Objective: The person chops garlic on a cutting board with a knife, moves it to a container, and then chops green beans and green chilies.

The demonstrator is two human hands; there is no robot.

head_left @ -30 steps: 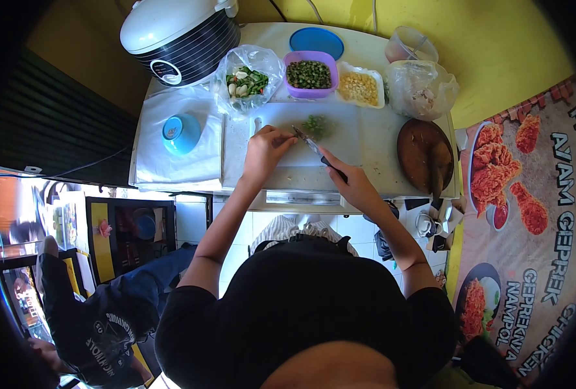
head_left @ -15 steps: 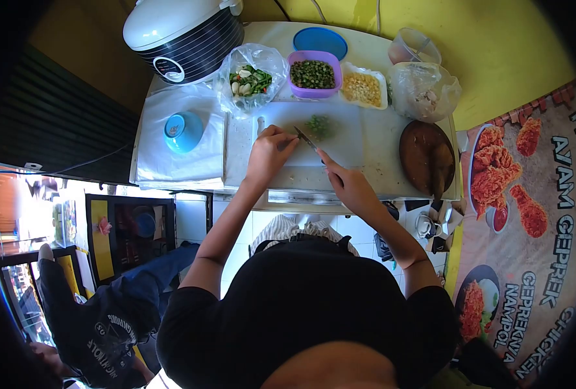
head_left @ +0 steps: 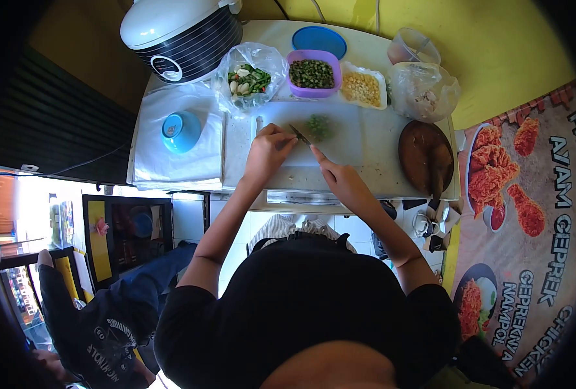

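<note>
My right hand [head_left: 340, 178] grips a knife [head_left: 303, 138], its index finger stretched along the top and the blade pointing up and left. Close by the blade, my left hand [head_left: 270, 148] has its fingers pinched together; what they hold is too small to make out. Both hands are over a white cutting board [head_left: 345, 139]. A small heap of chopped green pieces [head_left: 318, 126] lies on the board just beyond the knife.
Behind the board stand a plastic bag of chillies and garlic [head_left: 250, 81], a purple tub of green pieces [head_left: 312, 72] and a tray of yellowish bits [head_left: 364, 87]. A blue bowl [head_left: 181, 131] sits left, a stone mortar [head_left: 421, 162] right. A rice cooker [head_left: 181, 42] is back left.
The knife and my right hand have shifted slightly left, nearer my left fingers. The whole view has drifted a little; the other things stay in place.
</note>
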